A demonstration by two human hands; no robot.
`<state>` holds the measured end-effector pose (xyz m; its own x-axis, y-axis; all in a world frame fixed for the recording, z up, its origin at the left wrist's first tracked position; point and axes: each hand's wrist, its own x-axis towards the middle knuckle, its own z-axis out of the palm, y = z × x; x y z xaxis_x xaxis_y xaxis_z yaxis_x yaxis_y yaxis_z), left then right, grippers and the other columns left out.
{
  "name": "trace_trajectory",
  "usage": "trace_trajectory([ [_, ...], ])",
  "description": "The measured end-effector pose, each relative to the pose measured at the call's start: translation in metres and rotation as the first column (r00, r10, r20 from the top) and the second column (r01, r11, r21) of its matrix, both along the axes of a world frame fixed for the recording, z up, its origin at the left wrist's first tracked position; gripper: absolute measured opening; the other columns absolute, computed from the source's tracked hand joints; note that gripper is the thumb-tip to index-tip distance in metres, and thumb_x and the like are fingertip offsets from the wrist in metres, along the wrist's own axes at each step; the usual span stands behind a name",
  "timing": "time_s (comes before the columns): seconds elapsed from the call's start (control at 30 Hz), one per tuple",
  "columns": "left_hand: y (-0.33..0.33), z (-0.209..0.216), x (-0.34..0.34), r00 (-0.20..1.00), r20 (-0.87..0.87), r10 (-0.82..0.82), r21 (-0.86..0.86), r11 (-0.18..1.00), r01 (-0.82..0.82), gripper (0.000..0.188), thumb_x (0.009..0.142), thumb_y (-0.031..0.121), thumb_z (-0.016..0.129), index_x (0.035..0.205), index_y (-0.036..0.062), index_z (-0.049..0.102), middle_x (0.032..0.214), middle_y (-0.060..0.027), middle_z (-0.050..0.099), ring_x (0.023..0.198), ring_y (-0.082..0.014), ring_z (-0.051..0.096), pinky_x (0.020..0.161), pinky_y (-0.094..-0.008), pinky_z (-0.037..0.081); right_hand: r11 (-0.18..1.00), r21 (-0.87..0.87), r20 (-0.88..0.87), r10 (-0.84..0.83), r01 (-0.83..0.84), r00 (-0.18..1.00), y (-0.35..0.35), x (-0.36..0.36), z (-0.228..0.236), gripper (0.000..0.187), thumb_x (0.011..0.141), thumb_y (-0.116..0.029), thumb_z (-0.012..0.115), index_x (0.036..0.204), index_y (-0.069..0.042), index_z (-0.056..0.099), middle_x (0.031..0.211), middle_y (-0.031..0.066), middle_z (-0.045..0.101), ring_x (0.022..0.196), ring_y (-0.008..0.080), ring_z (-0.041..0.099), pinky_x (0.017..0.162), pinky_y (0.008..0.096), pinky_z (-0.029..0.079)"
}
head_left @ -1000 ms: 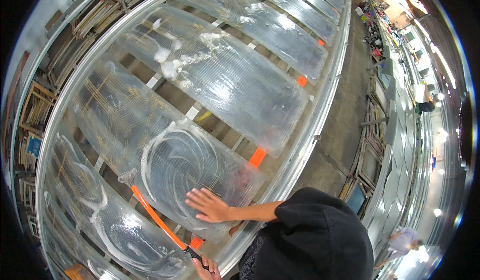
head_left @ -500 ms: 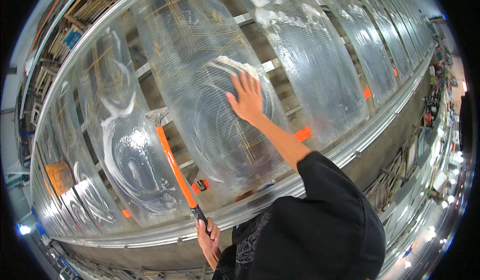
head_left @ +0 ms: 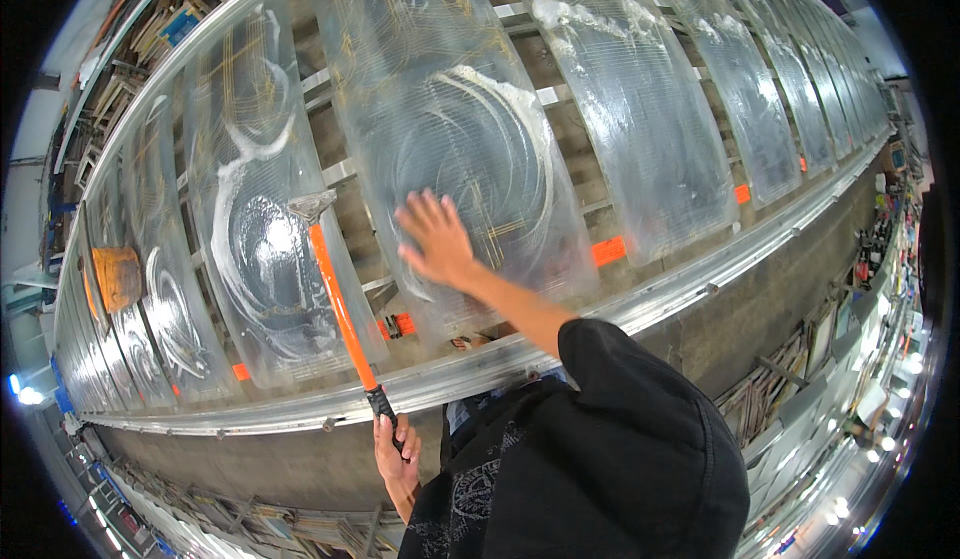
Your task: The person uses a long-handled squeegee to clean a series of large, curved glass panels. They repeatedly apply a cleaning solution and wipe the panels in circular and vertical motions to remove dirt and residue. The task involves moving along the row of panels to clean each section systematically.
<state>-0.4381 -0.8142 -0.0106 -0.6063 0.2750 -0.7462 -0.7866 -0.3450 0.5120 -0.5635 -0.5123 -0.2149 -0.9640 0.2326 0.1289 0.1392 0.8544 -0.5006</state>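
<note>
My right hand (head_left: 438, 239) lies with fingers spread on a wide, see-through panel (head_left: 450, 149) with fine lines and yellowish strokes. A curved band of white foam (head_left: 530, 119) arcs across the panel beyond and to the right of that hand. Low at the front, my left hand (head_left: 397, 449) is wrapped round the black grip of a long-handled scraper (head_left: 341, 304) with an orange shaft. Its flared metal head (head_left: 313, 204) is over the right edge of the neighbouring foam-streaked panel (head_left: 265, 289); whether it touches is unclear.
More wet panels (head_left: 640, 129) lie side by side across a metal frame with a silver front rail (head_left: 650, 304). Orange tags (head_left: 608, 250) sit near their front ends. A yellow-orange block (head_left: 117, 277) rests at far left. Wooden frames (head_left: 780, 374) are stacked below right.
My right hand has swept toward the near left of the panel, exposing the foam arc. The left hand still grips the scraper. The whole view has shifted slightly.
</note>
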Motion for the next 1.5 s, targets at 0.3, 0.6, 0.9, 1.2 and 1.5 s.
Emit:
trace_trajectory([
  [0.3, -0.058, -0.011, 0.055, 0.984, 0.033, -0.174, -0.009, 0.985, 0.175, 0.038, 0.110, 0.023, 0.053, 0.146, 0.0134, 0.045, 0.075, 0.0001, 0.046, 0.047, -0.0058, 0.041, 0.039, -0.0221, 0.035, 0.809, 0.162, -0.064, -0.562, 0.565, 0.824, 0.076, 0.131, -0.015, 0.071, 0.103, -0.049, 0.050, 0.161, -0.010, 0.038, 0.167, 0.0225, 0.030, 0.154, 0.0458, 0.025, 0.125, 0.0608, 0.016],
  [0.6, -0.113, -0.043, 0.102, 0.910, -0.001, -0.415, -0.023, 0.909, 0.415, 0.044, 0.108, 0.024, 0.060, 0.147, 0.0085, 0.047, 0.073, 0.0015, 0.051, 0.046, -0.0046, 0.045, 0.039, -0.0219, 0.037, 0.973, -0.032, -0.118, -0.231, 0.229, 0.966, -0.066, 0.175, 0.034, 0.075, 0.098, -0.024, 0.054, 0.164, -0.003, 0.025, 0.169, 0.0278, 0.020, 0.154, 0.0509, 0.020, 0.124, 0.0646, 0.014],
  [0.9, -0.175, -0.068, 0.131, 0.835, -0.038, -0.549, -0.063, 0.835, 0.546, 0.046, 0.108, 0.026, 0.060, 0.148, 0.0062, 0.050, 0.074, 0.0021, 0.052, 0.054, -0.0055, 0.047, 0.047, -0.0221, 0.037, 0.886, -0.059, -0.071, 0.456, -0.460, 0.887, -0.187, 0.184, 0.048, 0.031, 0.086, -0.017, 0.070, 0.114, -0.005, 0.067, 0.117, 0.0125, 0.065, 0.117, 0.0310, 0.059, 0.117, 0.0518, 0.036],
  [1.2, -0.192, -0.060, 0.115, 0.841, 0.016, -0.541, -0.161, 0.828, 0.537, 0.046, 0.109, 0.032, 0.056, 0.145, 0.0027, 0.055, 0.073, 0.0017, 0.053, 0.059, -0.0055, 0.046, 0.054, -0.0219, 0.035, 0.910, -0.050, -0.329, 0.374, -0.412, 0.867, -0.222, 0.161, 0.007, 0.043, 0.091, -0.027, 0.077, 0.062, -0.013, 0.049, 0.063, 0.0029, 0.048, 0.070, 0.0231, 0.052, 0.075, 0.0390, 0.044],
  [1.5, 0.013, -0.060, -0.074, 0.947, 0.113, -0.301, -0.126, 0.941, 0.315, 0.029, 0.108, 0.043, 0.057, 0.111, 0.0137, 0.058, 0.065, 0.0058, 0.050, 0.038, -0.0031, 0.033, 0.034, -0.0209, 0.023, 0.894, 0.008, -0.564, 0.373, -0.447, 0.736, -0.061, -0.083, -0.010, 0.050, 0.092, -0.020, 0.076, 0.059, -0.013, 0.039, 0.060, 0.0054, 0.041, 0.063, 0.0275, 0.044, 0.066, 0.0421, 0.037],
])
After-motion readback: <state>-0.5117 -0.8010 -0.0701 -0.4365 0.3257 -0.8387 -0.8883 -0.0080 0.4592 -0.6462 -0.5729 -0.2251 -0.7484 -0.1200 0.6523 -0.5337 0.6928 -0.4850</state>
